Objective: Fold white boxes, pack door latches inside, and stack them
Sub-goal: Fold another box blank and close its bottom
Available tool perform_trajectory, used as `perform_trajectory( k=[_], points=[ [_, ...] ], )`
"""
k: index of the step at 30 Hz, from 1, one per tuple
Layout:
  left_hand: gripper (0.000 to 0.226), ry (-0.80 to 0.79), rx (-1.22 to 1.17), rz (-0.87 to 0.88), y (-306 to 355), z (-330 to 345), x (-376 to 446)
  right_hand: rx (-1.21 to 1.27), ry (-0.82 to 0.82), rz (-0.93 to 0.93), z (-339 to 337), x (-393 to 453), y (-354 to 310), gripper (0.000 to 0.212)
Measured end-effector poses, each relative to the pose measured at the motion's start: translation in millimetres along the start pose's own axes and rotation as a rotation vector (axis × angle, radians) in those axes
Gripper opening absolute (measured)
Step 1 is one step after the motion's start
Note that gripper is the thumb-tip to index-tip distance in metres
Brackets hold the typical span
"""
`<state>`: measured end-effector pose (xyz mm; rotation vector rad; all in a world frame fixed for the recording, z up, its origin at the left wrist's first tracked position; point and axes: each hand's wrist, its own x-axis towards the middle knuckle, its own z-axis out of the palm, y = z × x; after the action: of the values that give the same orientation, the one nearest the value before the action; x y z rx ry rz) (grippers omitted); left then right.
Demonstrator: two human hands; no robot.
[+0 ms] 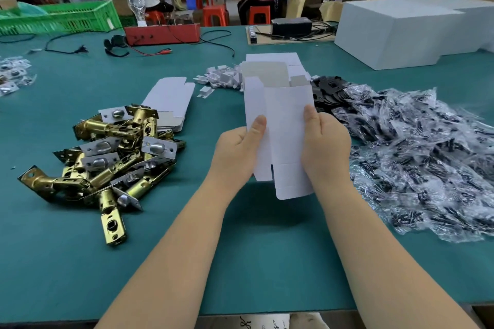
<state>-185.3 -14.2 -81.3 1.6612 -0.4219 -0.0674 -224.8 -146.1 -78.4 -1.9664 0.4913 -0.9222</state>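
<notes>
A white box [283, 125], half opened with its flaps loose at both ends, is held upright above the green table [267, 248]. My left hand [238, 152] grips its left side, thumb on the front panel. Gripping the right side is my right hand [326, 141], its thumb also on the front. A pile of brass and silver door latches [112, 157] lies to the left. Flat unfolded white boxes [171, 101] lie behind that pile.
Plastic bags of dark screws [417, 157] spread across the right, with black plates [328, 88] behind them. Small white card inserts [222, 77] and more box blanks lie at the centre back. A large white carton [401, 32], a red device [163, 33] and a green crate [66, 17] stand further back.
</notes>
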Motion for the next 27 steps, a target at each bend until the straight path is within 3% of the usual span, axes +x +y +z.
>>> perform_trajectory(
  k=[3, 8, 12, 14, 18, 21, 23, 24, 25, 27],
  points=[
    [0.055, 0.069, 0.123, 0.104, 0.5, 5.4, -0.6, 0.039, 0.019, -0.006, 0.2, 1.4, 1.2, 0.049],
    [0.055, 0.105, 0.177, 0.134, -1.4, 4.4, 3.6, 0.081, -0.025, -0.003, 1.0, 1.8, 1.3, 0.049],
    [0.063, -0.040, 0.036, 0.025, -3.5, -4.7, 8.6, 0.700, -0.424, 0.415, -7.1, 9.1, 1.2, 0.035],
    [0.069, -0.104, -0.028, -0.021, -3.6, -4.8, 6.1, 0.762, -0.479, 0.506, -10.6, 10.8, 3.6, 0.041],
    [0.056, -0.030, -0.017, -0.002, 0.0, -4.1, 6.0, 0.540, -0.348, 0.413, -6.2, 13.2, 3.6, 0.037],
    [0.023, 0.006, -0.017, 0.040, 4.6, -7.3, 5.6, 0.449, -0.304, 0.301, -3.9, 9.6, 1.1, 0.033],
    [0.057, -0.016, -0.040, 0.054, 3.4, -9.2, 5.4, 0.433, -0.343, 0.216, 0.7, 5.6, -0.6, 0.024],
    [0.061, -0.026, -0.059, 0.082, 1.6, -9.5, 6.8, 0.474, -0.390, 0.191, 2.7, 2.9, -2.4, 0.018],
    [0.060, -0.036, -0.097, 0.098, 2.4, -9.7, 6.3, 0.523, -0.441, 0.174, 3.5, -0.3, -5.1, 0.022],
    [0.060, -0.051, -0.216, 0.092, 3.9, -9.8, 7.0, 0.615, -0.508, 0.138, 4.4, -4.2, -6.1, 0.050]
  ],
)
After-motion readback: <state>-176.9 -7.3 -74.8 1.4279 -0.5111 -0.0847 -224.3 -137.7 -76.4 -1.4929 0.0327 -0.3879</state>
